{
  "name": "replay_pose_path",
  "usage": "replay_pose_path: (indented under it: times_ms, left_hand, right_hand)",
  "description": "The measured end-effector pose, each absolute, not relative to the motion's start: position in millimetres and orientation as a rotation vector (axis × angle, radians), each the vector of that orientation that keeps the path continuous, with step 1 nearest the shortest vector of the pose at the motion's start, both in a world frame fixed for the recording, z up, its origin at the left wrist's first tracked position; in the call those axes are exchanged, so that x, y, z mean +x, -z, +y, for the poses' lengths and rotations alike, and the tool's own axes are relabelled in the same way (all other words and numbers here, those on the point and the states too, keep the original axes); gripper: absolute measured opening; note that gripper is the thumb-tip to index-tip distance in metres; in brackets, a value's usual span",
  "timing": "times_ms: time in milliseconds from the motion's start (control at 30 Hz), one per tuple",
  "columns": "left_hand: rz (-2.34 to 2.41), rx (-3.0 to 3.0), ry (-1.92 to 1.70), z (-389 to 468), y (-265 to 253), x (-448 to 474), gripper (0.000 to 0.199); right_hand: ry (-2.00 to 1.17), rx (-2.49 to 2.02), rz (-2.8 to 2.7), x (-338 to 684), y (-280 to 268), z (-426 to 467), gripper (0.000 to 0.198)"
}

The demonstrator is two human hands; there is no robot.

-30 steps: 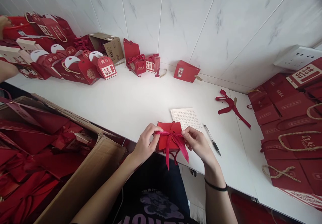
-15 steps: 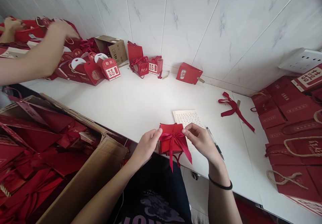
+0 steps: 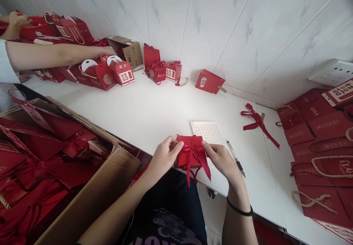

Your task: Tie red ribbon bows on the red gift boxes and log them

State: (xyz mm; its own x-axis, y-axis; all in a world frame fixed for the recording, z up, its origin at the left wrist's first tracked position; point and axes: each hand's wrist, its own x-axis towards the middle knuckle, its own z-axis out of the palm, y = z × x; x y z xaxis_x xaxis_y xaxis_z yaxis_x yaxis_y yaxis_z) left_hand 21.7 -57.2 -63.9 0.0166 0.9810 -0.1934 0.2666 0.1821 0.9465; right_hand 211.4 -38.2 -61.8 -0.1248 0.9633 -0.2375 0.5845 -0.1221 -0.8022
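Note:
A small red gift box (image 3: 182, 161) sits at the table's front edge with its top toward me. Across it runs a crimson ribbon bow (image 3: 192, 149), its two tails hanging down the front. My left hand (image 3: 167, 153) pinches the bow's left loop between thumb and bent fingers, against the box's left edge. On the other side, my right hand (image 3: 220, 157) pinches the right loop by the box's upper right corner. The fingertips under both thumbs are partly hidden. Behind the box lies a handwritten notebook (image 3: 206, 127), and a black pen (image 3: 235, 158) rests right of it.
A carton (image 3: 116, 164) full of red boxes stands at left. Red boxes (image 3: 102, 76) line the back left, where another person's arm (image 3: 63, 54) reaches toward a small cardboard box (image 3: 131, 54). Loose ribbon (image 3: 255, 118) and stacked red bags (image 3: 317, 146) are at right.
My right fingers have closed in on the right loop, and my left thumb has shifted slightly right. The other person's arm has swung right to the small cardboard box.

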Motion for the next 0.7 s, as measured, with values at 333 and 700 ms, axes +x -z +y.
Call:
replay_pose_path:
  times_ms: [333, 700]
  left_hand:
    - [1.41, 1.244, -0.985, -66.1, 79.1, 29.4, 0.035]
    - [1.337, 1.28, -1.106, -62.5, 98.2, 29.9, 0.03]
  right_hand:
    - [-1.209, -1.356, -1.222, 196.6, 93.9, -48.4, 0.053]
    - [-1.415, -1.214, -0.887, 185.7, 99.3, -49.3, 0.052]
